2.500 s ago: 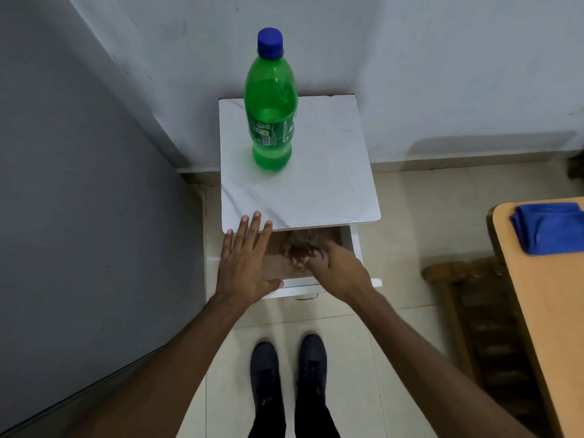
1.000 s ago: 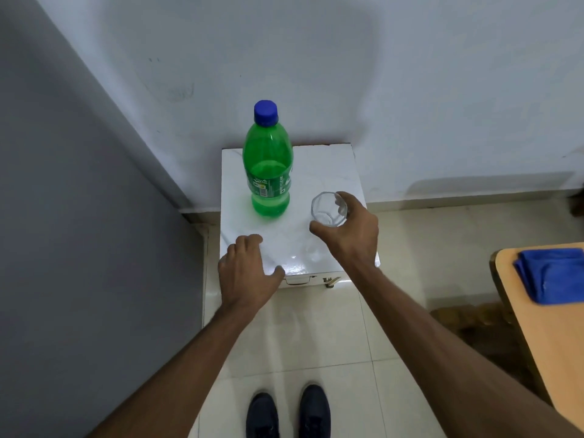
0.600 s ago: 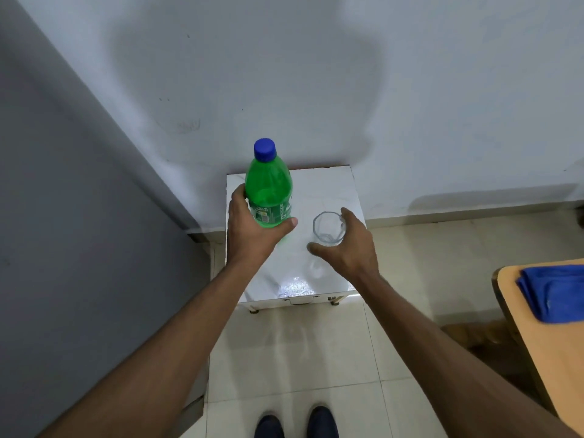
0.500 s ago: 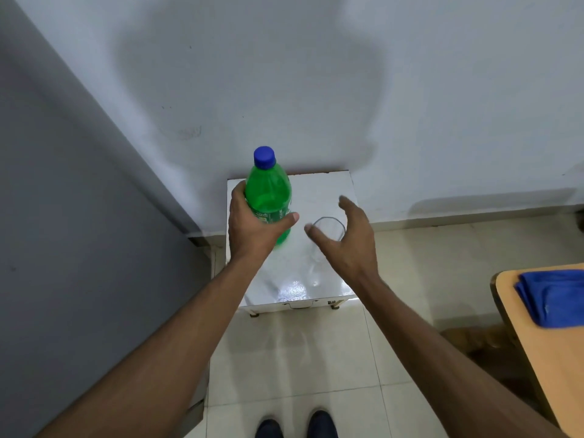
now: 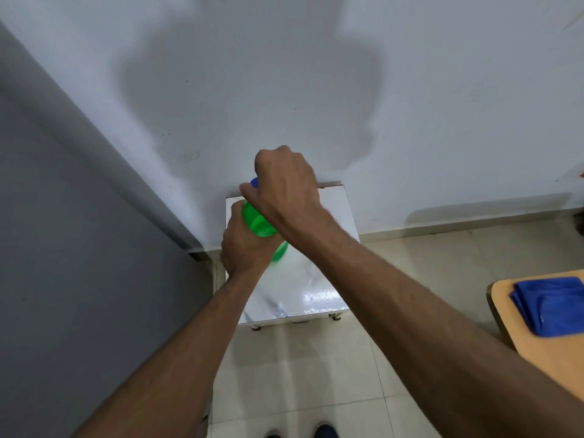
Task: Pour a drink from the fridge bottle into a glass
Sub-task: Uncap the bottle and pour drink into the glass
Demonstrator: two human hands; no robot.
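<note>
The green plastic bottle (image 5: 257, 222) stands on the small white marble-topped cabinet (image 5: 319, 295) against the wall. My left hand (image 5: 243, 245) is wrapped around the bottle's body. My right hand (image 5: 284, 181) has crossed over and is closed around the blue cap (image 5: 253, 183), of which only an edge shows. The clear glass is hidden behind my right forearm and cannot be seen.
A grey fridge side (image 5: 79, 248) fills the left. A wooden table (image 5: 546, 336) at the right edge carries a folded blue cloth (image 5: 550, 306). Tiled floor (image 5: 300, 374) lies below, with my shoes at the bottom edge.
My right hand let go of the glass on the cabinet and moved up and left onto the bottle cap. My left hand keeps its hold on the bottle body.
</note>
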